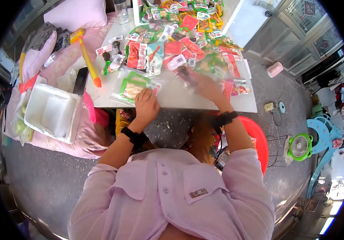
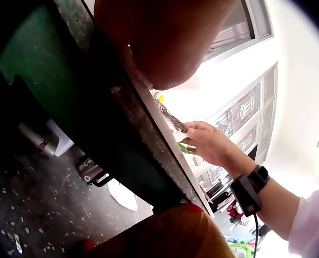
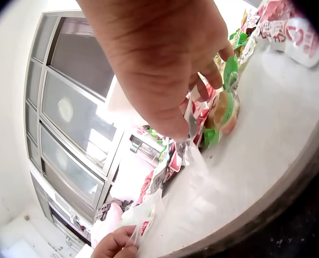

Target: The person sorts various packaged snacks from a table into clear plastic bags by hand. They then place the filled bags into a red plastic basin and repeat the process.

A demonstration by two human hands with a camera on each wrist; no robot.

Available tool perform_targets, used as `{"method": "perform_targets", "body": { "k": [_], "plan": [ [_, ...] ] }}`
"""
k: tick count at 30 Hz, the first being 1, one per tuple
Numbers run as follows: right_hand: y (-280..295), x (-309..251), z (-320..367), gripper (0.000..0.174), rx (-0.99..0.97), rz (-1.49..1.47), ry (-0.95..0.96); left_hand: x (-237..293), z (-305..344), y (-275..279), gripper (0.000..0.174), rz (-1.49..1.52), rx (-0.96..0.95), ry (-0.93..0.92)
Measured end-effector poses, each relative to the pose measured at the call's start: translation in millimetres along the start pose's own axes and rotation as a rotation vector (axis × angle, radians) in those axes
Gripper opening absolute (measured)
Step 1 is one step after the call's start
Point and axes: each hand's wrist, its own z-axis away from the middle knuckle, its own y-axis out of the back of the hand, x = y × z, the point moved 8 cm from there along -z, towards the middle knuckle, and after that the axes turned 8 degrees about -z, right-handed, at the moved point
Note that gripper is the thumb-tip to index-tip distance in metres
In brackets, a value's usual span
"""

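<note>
On the table's near edge, my left hand [image 1: 146,105] pinches the edge of a clear plastic bag [image 1: 118,96]. Inside that bag lies a green-framed snack packet [image 1: 135,86] with pale contents. My right hand [image 1: 206,86], blurred, is further right over the table and holds a small dark snack packet [image 1: 184,73]. The left wrist view shows the thumb and fingers of the right hand [image 2: 210,144] closed on this dark packet [image 2: 173,118]. Just beyond the hands lie a red-and-white packet [image 1: 136,55] and a pale blue one [image 1: 154,58].
A white box [image 1: 228,18] at the back spills many snack packets over the table [image 1: 172,98]. Left, on the pink bed, are a white foam tray [image 1: 52,114], a phone [image 1: 80,81] and a yellow-handled tool [image 1: 88,60]. A red tub [image 1: 260,140] stands right, below the table.
</note>
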Motion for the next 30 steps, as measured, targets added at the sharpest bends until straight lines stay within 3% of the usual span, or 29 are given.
{"method": "perform_targets", "body": {
  "k": [3, 6, 9, 13, 18, 21, 24, 27, 30],
  "plan": [
    [36.1, 26.6, 9.1, 0.033, 0.132, -0.114, -0.168, -2.0, 2.4, -3.2, 0.008, -0.012, -0.012, 0.010],
    [73.4, 34.5, 2.0, 0.029, 0.056, -0.077, -0.196, -3.2, 1.9, -5.4, 0.008, -0.010, -0.057, 0.023],
    [87.2, 56.6, -22.6, 0.025, -0.079, 0.187, -0.154, -4.9, 2.2, -7.7, 0.010, -0.015, -0.059, 0.031],
    [130.9, 69.9, -72.8, 0.019, 0.023, -0.024, -0.303, -2.7, 1.3, -6.5, 0.012, -0.008, -0.102, 0.033],
    [115.6, 81.5, -129.7, 0.019, 0.216, -0.407, -0.412, -3.2, 0.7, -6.7, 0.014, 0.007, -0.110, 0.020],
    [88.3, 99.9, -173.9, 0.019, 0.207, -0.350, -0.410, -3.4, -0.7, -6.2, 0.012, 0.024, -0.121, 0.021],
    [81.2, 89.8, -199.5, 0.015, 0.506, -0.083, -0.257, -4.0, -1.7, -5.8, 0.013, 0.036, -0.130, 0.027],
    [68.3, 88.6, -218.0, 0.018, 0.491, -0.264, -0.348, -4.0, -3.0, -5.9, 0.012, 0.055, -0.150, 0.024],
    [59.7, 105.7, -251.1, 0.028, 0.466, -0.055, -0.320, -4.7, -4.3, -6.7, 0.012, 0.060, -0.171, 0.023]
  ]
}}
